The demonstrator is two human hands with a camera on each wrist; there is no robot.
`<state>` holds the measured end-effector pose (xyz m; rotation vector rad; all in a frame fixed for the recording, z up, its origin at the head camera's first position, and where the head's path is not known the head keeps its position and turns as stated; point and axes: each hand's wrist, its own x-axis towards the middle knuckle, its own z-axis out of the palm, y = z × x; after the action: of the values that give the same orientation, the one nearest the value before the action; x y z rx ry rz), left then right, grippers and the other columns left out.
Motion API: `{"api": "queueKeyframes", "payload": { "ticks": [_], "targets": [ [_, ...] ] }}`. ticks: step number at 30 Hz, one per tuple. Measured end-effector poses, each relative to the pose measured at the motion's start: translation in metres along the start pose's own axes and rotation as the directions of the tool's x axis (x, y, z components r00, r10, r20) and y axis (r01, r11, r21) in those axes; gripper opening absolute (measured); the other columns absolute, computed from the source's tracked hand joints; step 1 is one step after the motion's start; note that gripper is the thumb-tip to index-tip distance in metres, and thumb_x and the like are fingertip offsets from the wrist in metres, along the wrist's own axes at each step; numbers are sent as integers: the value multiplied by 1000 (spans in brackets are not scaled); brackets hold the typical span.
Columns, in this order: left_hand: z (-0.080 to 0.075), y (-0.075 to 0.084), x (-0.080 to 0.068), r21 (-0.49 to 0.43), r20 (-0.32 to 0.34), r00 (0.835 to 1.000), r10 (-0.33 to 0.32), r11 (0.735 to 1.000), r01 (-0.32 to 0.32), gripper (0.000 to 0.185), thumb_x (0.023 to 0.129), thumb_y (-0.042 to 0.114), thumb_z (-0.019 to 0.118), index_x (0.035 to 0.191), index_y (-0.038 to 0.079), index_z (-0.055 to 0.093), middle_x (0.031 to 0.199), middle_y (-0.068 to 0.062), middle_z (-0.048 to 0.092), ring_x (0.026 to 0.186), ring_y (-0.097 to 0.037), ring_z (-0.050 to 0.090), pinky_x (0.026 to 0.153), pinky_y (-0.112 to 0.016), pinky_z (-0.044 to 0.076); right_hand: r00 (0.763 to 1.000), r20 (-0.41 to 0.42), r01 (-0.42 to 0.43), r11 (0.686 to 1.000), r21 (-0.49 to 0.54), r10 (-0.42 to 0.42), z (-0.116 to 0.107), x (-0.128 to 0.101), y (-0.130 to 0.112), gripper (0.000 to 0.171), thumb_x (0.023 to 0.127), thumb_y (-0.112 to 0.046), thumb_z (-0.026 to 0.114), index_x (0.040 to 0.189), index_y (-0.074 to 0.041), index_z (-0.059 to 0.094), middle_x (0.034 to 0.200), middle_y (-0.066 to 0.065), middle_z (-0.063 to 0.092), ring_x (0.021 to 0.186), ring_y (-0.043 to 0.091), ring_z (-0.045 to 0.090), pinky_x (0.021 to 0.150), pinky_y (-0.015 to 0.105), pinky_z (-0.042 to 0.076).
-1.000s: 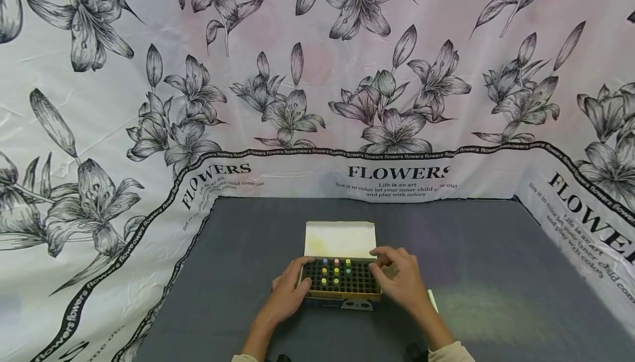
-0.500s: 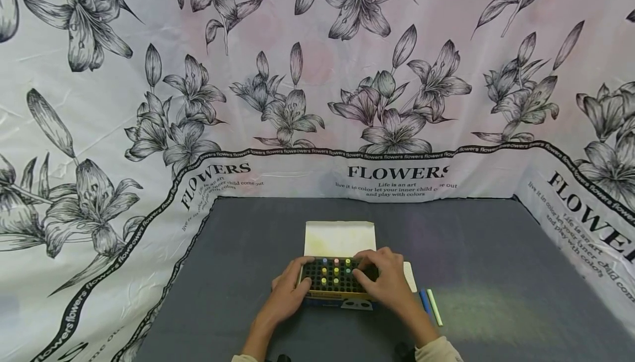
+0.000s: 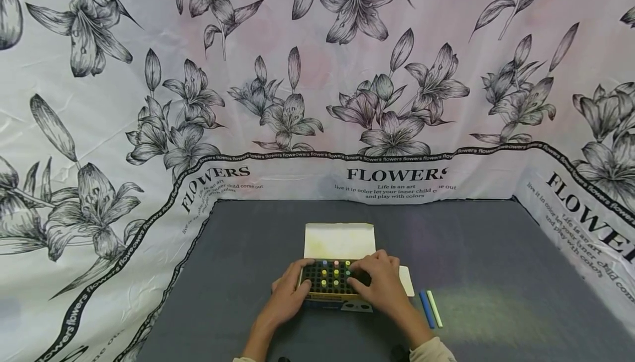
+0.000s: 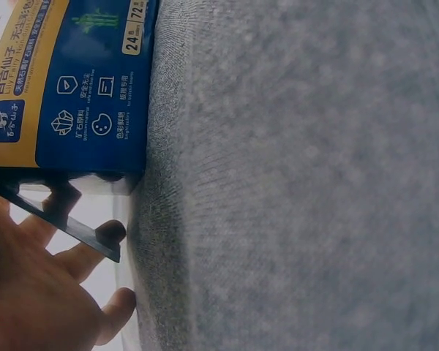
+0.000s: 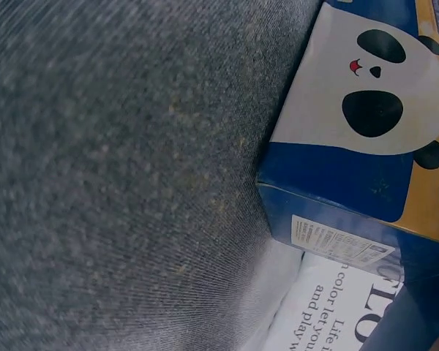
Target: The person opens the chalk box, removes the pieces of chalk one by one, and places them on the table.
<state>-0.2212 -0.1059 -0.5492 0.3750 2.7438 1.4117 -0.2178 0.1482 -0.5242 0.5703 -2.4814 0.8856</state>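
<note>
Grey tabletop (image 3: 238, 274), floral cloth (image 3: 307, 174) behind; one open box (image 3: 327, 295), lower centre of frame, shows eight stick ends (image 3: 336, 274); two sticks (image 3: 426, 308) farther right. Left hand (image 3: 288, 291) rests spread on its left end; right hand (image 3: 383, 284) at the ends, grip unclear.

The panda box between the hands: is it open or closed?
The box is open: in the head view, its pale lid is away from the top, and coloured sticks show inside.
</note>
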Motion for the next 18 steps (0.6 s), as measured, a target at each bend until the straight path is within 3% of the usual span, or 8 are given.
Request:
{"api": "queueKeyframes", "payload": {
  "ticks": [3,10,18],
  "targets": [
    [0,0,0,-3,3,1000,0,1000,0,44,102,24,47,144,35,48,151,-4,50,136,-31,49,103,-70,23,1000,12,-19,1000,-21,20,0,0,-2,24,75,-17,90,95,-21,78,89,-8,71,88,10,46,85,48,27],
    [1,1,-1,12,-7,1000,-3,1000,4,45,101,23,48,144,35,48,148,-3,52,114,-22,52,98,-64,26,999,16,-47,996,-69,49,2,2,-7,19,77,-17,88,92,-20,78,84,-8,68,89,14,46,86,50,26],
    [1,1,0,17,-10,1000,-7,1000,7,44,101,24,48,143,36,49,148,-4,52,124,-25,53,101,-67,25,998,10,-68,994,-88,69,4,2,-9,17,77,-18,88,90,-22,77,82,-9,66,90,16,48,87,51,27]
  ]
}}
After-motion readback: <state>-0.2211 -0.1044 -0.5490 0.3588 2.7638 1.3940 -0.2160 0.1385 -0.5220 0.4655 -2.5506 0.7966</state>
